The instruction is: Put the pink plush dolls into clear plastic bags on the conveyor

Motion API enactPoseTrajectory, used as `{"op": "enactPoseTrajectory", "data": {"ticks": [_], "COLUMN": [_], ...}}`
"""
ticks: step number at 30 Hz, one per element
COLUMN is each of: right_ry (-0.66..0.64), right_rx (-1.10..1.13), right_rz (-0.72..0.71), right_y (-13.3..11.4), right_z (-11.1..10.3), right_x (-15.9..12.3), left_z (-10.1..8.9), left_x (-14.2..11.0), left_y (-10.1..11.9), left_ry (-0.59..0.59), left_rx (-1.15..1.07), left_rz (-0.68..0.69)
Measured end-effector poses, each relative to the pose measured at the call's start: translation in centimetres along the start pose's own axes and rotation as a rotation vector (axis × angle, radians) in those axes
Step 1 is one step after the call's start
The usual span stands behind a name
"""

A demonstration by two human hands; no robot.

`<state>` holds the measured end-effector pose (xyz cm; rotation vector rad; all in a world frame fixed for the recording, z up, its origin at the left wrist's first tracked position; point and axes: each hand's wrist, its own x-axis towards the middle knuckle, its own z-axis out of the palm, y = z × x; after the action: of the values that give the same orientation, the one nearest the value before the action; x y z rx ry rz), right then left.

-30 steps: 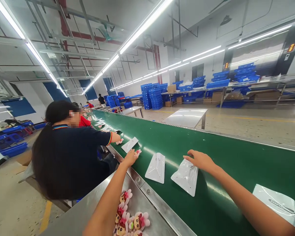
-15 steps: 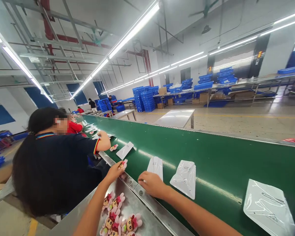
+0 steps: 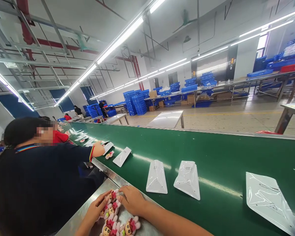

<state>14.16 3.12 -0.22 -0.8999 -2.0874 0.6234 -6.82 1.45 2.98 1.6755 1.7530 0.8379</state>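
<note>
We bring both hands to the small pink-and-red plush dolls (image 3: 118, 219) heaped on the stainless steel surface (image 3: 76, 219). The left hand (image 3: 98, 206) curls loosely round one doll; the right hand (image 3: 132, 200) rests with fingers pressed on the topmost. We should separate a single doll, gripping its body, not its petals.

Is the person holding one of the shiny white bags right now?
No, both the left hand and the right hand are on the little dolls on the metal shelf, away from the white bags.
</note>
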Motion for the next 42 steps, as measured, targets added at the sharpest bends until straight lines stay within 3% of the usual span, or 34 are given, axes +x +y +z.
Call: {"op": "enactPoseTrajectory", "data": {"ticks": [11, 23, 42], "right_ry": [-0.020, -0.077, -0.082], "right_rx": [0.040, 0.019, 0.031], "right_rz": [0.047, 0.052, 0.059], "right_y": [-0.6, -0.8, -1.2], "right_z": [-0.6, -1.2, -1.7], "right_x": [-0.3, -0.6, -0.4], "left_z": [1.1, 1.9, 2.0], "left_x": [-1.5, -2.6, -2.0], "left_y": [0.5, 1.3, -0.1], "left_ry": [0.131, 0.176, 0.147], "left_rx": [-0.035, -0.086, -0.111], "left_rz": [-0.037, 0.006, 0.055]}}
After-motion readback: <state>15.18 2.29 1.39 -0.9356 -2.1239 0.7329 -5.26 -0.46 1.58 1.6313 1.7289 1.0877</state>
